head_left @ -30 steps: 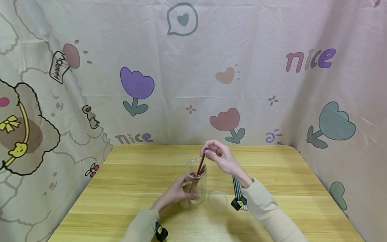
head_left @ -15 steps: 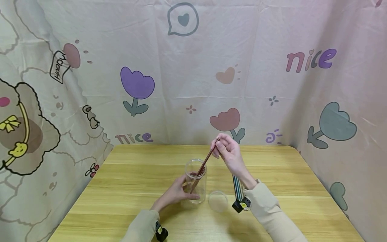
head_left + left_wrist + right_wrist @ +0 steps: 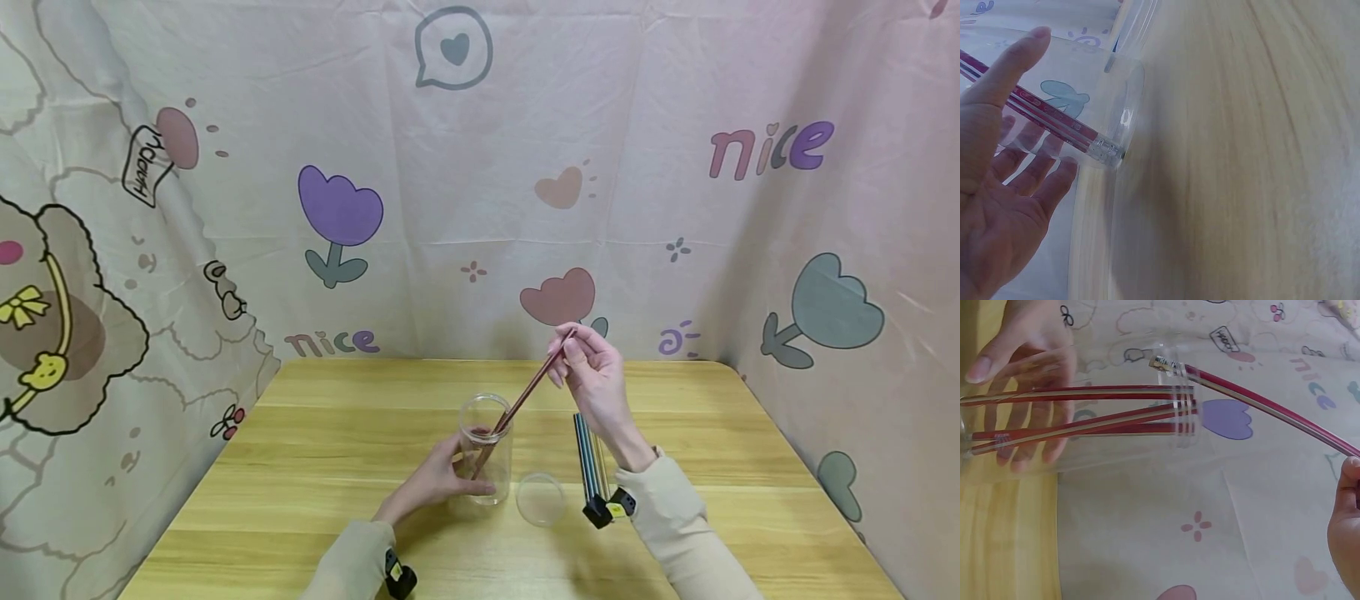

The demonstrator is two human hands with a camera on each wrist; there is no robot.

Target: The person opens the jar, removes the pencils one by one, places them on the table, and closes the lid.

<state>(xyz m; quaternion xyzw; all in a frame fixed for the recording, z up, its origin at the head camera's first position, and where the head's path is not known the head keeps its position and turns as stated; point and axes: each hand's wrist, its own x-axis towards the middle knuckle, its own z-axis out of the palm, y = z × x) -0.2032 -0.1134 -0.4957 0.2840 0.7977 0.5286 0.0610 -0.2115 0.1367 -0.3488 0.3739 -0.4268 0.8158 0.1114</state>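
A clear jar (image 3: 498, 471) stands on the table, and my left hand (image 3: 433, 482) grips its lower side, thumb across the front. Several red striped pencils (image 3: 1097, 422) lean inside it, with metal-banded ends near the jar's bottom in the left wrist view. My right hand (image 3: 597, 382) pinches the upper end of another red pencil (image 3: 1266, 406) between thumb and fingers. That pencil slants down to the left, and its metal-banded lower end is at the jar's mouth in the right wrist view.
A round clear lid (image 3: 540, 500) lies on the table (image 3: 315, 467) just right of the jar. Farther right, a row of dark, blue and yellowish pencils (image 3: 587, 454) lies partly behind the right wrist camera (image 3: 597, 511). A printed cloth (image 3: 435, 192) hangs behind the table.
My right hand has moved right and slightly up, drawing the red pencil out of the jar as it tilts further over. The left hand and jar have stayed put.
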